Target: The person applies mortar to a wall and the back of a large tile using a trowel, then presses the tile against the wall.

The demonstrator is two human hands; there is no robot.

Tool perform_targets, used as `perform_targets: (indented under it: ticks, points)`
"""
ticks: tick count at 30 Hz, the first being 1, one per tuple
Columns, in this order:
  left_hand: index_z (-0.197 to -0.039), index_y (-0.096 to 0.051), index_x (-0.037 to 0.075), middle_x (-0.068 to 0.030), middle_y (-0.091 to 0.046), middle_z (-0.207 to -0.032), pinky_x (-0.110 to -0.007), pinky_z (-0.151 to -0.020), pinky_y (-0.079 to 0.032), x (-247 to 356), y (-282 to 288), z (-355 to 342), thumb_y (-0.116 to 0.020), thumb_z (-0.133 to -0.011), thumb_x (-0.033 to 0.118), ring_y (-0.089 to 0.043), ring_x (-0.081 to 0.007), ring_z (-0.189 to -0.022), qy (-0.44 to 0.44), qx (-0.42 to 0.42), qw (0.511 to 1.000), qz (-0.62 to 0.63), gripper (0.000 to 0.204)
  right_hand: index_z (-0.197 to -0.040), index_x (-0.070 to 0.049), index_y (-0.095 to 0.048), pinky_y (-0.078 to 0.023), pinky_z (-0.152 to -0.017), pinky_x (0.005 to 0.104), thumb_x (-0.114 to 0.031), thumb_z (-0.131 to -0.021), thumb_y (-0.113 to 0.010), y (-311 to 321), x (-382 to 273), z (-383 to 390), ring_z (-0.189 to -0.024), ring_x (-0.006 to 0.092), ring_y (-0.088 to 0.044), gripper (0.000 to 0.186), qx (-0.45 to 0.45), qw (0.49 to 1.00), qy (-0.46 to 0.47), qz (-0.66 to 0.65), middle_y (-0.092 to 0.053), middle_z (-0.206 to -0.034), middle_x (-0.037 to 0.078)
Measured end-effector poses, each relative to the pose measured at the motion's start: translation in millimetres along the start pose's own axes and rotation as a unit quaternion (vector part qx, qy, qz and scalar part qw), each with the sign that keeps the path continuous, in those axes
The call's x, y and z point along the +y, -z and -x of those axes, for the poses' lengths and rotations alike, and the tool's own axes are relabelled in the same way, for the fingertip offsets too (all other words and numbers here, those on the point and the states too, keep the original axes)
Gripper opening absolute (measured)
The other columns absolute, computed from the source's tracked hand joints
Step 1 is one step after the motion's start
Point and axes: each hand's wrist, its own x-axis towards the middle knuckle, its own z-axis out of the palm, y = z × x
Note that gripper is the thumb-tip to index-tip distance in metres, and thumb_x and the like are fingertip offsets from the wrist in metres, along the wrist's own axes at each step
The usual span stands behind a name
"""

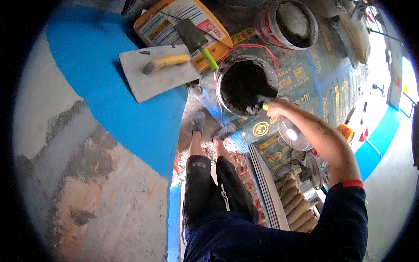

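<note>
1. Now, the person stands high up and reaches the right hand (279, 109) down to the bucket (247, 84) of dark wet cement, which sits on the printed sheet by their feet.
2. The fingers are curled tight around the green-yellow handle of a small trowel (261, 105) whose blade dips into the mix at the near rim.
3. I think the cement could slop over the rim if the trowel comes up too fast or too full.
4. The bucket looks light and thin, so a hard push on its side might tip it.
5. The person leans far over, and I worry a slip could happen, since bits of brick lie near the shoes (212, 126).
6. The flat grey board with the yellow-handled float (166, 63) rests on the blue ledge (109, 87), partly over the edge. A bump could knock it down.
7. A second trowel with a green handle (196, 41) lies on a sack close by.
8. The left hand is nowhere in the picture, so I cannot tell what it does.
9. Most of the small trowel's blade is hidden in the dark mix.
10. A second bucket (286, 24) stands farther off, and the far right is too bright to make out.
</note>
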Motion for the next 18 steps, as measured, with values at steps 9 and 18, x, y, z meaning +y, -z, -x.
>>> perform_targets:
  ticks: [9,18]
  points:
    - [-0.078,-0.056,0.012,-0.0061,-0.058,-0.077,-0.045,-0.060,-0.045,1.8,7.6,6.5,-0.055,-0.092,0.031,-0.058,-0.0256,-0.070,-0.004,-0.025,0.999,-0.022,0.024,-0.110,-0.007,-0.070,-0.056,-0.051,0.0548,-0.008,-0.087,-0.063,-18.6,35.8,-92.0,-0.091,0.0317,-0.072,0.024,0.126,0.947,-0.261,0.138,-0.073,-0.104,0.011]
    - [-0.076,-0.057,0.013,-0.0047,-0.057,-0.074,-0.044,-0.058,-0.045,6.1,15.5,12.0,-0.057,-0.091,0.031,-0.058,-0.0241,-0.066,0.006,-0.057,0.997,-0.042,0.024,-0.097,-0.011,-0.077,-0.056,-0.071,0.0394,-0.013,-0.075,-0.066,-34.1,38.7,-88.3,-0.086,0.0329,-0.070,0.025,-0.178,0.980,-0.032,0.080,-0.073,-0.099,0.016]
